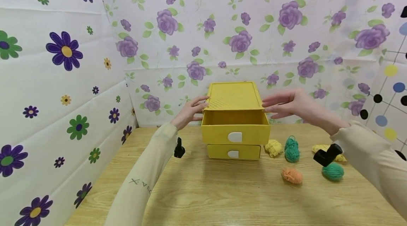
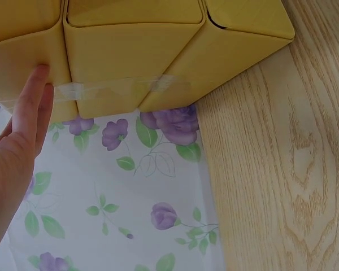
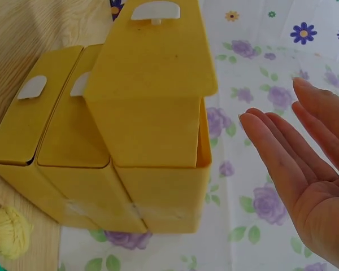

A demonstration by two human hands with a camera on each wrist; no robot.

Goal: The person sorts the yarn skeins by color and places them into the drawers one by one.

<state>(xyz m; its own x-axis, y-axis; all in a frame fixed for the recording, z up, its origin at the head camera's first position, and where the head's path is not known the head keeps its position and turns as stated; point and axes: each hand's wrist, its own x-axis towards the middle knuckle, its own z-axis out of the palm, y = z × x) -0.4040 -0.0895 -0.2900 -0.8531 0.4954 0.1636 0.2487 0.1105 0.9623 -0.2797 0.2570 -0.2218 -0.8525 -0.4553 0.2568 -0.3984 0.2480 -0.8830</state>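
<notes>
A yellow drawer unit (image 1: 233, 95) stands on the table, its tiers stacked and joined with clear tape on the side. Its top drawer (image 1: 219, 134) is pulled out toward me, and the part of the inside that shows holds nothing. White tabs mark the drawer fronts. My left hand (image 1: 190, 112) is at the unit's left side, fingers extended, with a fingertip (image 2: 40, 72) against the top tier's wall. On the other side my right hand (image 1: 290, 103) hovers beside the top right edge; the right wrist view shows its straight fingers (image 3: 265, 138) apart from the unit, holding nothing.
To the right of the unit lie small yarn balls: a yellow one (image 1: 273, 148), a green skein (image 1: 292, 149), an orange one (image 1: 292, 175), another green one (image 1: 332, 171) and a yellow one partly behind the right wrist's black mount (image 1: 327, 155). Flowered cloth (image 1: 190, 42) hangs behind.
</notes>
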